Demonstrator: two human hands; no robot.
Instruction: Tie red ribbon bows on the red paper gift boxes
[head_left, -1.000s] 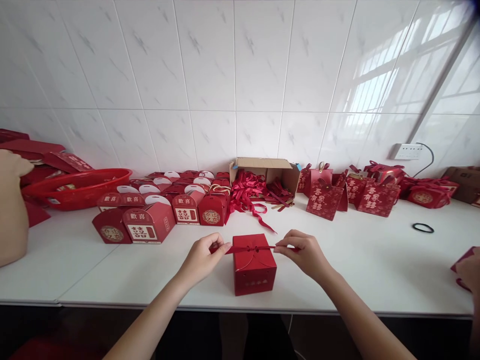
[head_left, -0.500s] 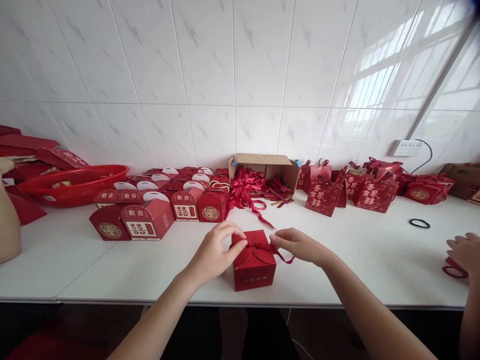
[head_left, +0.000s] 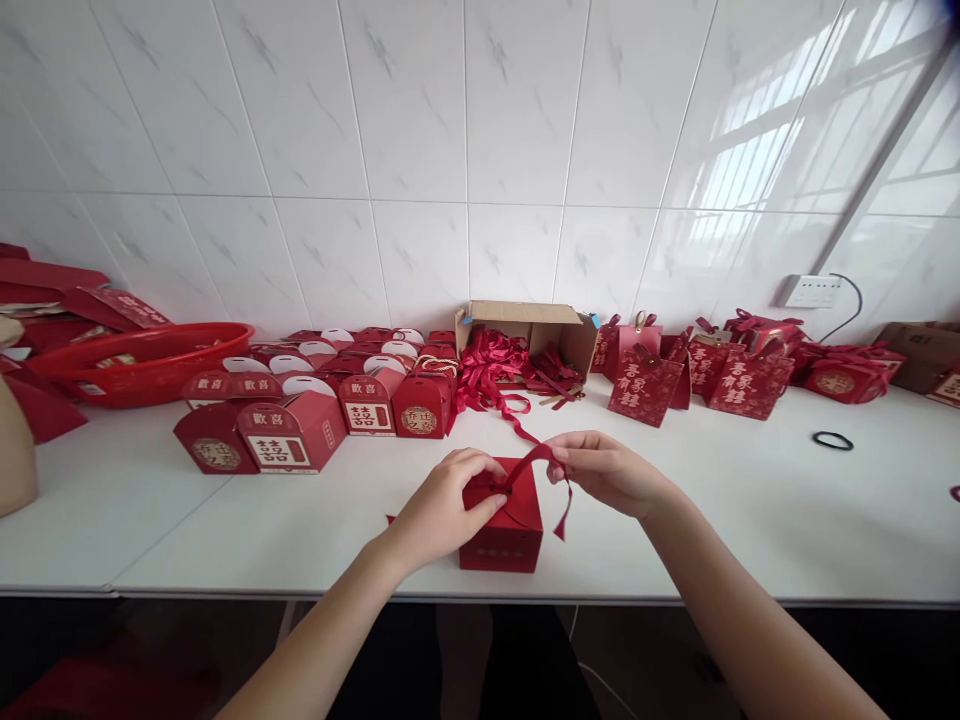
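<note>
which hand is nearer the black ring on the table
The right. The right hand, pinching the red ribbon, is left of the black ring, apart from it; the left hand, at the red box, is farther left.

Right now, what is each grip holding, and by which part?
The right grip pinches the red ribbon partway along, a tail hanging below. The left grip is over the red box; whether it holds anything can't be told.
</note>
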